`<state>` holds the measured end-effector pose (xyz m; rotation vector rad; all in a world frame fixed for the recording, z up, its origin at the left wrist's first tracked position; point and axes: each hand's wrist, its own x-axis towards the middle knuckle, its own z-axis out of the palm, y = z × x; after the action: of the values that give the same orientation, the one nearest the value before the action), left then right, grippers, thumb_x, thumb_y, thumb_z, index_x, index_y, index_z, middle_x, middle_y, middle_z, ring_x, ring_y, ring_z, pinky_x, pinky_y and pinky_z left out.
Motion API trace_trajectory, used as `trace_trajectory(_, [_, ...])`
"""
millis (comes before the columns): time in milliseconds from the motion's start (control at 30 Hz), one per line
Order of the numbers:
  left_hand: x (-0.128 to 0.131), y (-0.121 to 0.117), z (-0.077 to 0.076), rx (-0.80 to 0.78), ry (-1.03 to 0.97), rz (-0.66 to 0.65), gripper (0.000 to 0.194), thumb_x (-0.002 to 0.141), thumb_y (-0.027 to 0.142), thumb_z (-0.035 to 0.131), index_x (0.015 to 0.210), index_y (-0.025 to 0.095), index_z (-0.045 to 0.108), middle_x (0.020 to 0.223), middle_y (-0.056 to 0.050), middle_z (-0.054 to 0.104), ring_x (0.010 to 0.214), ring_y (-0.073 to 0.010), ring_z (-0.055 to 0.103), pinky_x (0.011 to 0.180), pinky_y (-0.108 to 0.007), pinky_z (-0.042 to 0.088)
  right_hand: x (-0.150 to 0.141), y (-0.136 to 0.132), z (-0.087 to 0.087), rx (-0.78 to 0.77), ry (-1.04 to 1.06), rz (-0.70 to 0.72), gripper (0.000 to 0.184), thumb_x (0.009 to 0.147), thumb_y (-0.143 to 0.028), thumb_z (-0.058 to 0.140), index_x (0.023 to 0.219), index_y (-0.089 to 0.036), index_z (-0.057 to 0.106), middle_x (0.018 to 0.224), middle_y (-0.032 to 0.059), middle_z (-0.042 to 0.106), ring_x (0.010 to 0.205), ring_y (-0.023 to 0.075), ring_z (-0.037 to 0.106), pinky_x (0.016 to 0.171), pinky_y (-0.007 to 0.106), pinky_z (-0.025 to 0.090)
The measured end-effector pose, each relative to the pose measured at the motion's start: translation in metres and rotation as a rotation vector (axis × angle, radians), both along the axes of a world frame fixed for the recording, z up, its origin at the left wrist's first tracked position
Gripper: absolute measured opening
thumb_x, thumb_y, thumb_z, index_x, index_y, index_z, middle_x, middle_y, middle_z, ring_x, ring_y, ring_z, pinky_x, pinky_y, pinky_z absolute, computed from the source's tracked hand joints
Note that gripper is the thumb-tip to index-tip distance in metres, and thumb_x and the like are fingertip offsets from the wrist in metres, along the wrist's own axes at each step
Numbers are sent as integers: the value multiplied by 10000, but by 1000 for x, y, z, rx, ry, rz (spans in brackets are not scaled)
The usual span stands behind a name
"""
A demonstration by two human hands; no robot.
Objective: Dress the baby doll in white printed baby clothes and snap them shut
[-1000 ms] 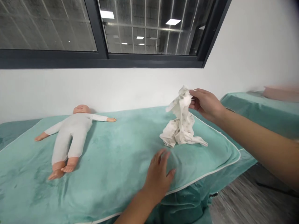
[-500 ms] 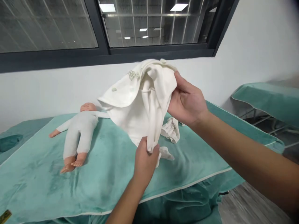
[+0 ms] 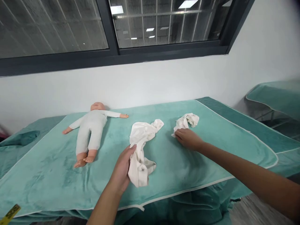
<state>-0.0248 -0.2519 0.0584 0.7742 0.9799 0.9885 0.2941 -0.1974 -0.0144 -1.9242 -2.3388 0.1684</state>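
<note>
Head view: left hand (image 3: pixel 122 167) thumb-up on white garment (image 3: pixel 140 134), right hand (image 3: pixel 188 138) palm-down.

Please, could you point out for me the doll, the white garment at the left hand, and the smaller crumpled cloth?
Doll (image 3: pixel 92 125): head view, on its clothed torso.
White garment (image 3: pixel 142 132): head view, on its upper part.
Smaller crumpled cloth (image 3: pixel 182 122): head view, on its left part.

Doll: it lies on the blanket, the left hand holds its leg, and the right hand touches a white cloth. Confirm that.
No: the left hand holds a white garment, not a leg, in the head view; the doll lies on the blanket and the right hand touches a white cloth.
</note>
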Motion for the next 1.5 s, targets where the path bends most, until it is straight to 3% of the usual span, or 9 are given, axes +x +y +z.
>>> trace_trajectory(233, [21,-7,-12,-60,-191,17,259,773,354,761,953,182,688,814,2,657,676,-98,588,634,-179,478,73,-22,51,-208,-303,-286,139,800,-65,571,713,-142,646,724,183,660,718,298,655,658,380,366])
trace_trajectory(367, [49,-10,-11,8,-267,-2,273,816,372,723,1031,210,682,892,-8,671,731,-104,608,669,-190,490,38,-40,79,-203,-263,-269,118,873,-205,553,836,-164,657,864,155,678,791,281,645,685,376,392])
trace_trajectory(500, [73,-20,-11,148,-161,-221,343,852,278,645,1190,230,664,1130,-59,679,1003,-192,631,897,-299,488,-41,-55,89,-312,659,62,384,956,-532,403,984,-225,631,973,50,663,847,208,596,742,327,434])
trace_trajectory(633, [69,-27,-17,291,160,-477,322,785,149,587,1056,226,743,1189,-62,678,1076,-238,610,1000,-373,444,-83,-51,75,-329,919,-95,376,857,-557,551,824,-186,593,741,4,574,690,166,508,629,293,398])
trace_trajectory(733, [53,-11,-18,503,436,-282,305,799,128,484,928,218,745,1036,-67,709,991,-234,628,972,-404,465,-85,-44,70,-310,1035,-44,280,835,-457,606,864,-180,624,809,6,607,745,167,536,662,287,408])
trace_trajectory(833, [39,20,-2,827,631,-65,456,778,86,474,1147,258,678,1231,-63,640,1190,-238,553,1084,-415,395,-83,-36,87,-346,1062,204,242,829,-404,631,947,-196,664,960,16,662,871,189,587,747,293,436])
trace_trajectory(1100, [42,79,68,896,610,-548,510,715,122,564,1203,248,642,1172,-34,669,1124,-235,600,937,-324,475,-75,-9,164,-184,661,343,225,851,-366,571,924,-205,710,962,11,702,865,188,626,732,281,437])
trace_trajectory(1267, [40,89,69,929,806,-298,198,804,258,516,887,182,680,835,-11,681,795,-192,606,701,-275,444,-67,3,175,109,382,200,225,891,-342,505,953,-225,686,983,20,706,859,187,613,713,275,409])
trace_trajectory(1500, [20,89,82,1104,1330,266,253,825,187,491,1024,212,644,1017,-38,689,963,-226,617,811,-317,430,-65,20,173,327,-44,-15,289,905,-222,425,1151,-197,575,1050,105,678,786,220,592,655,302,367])
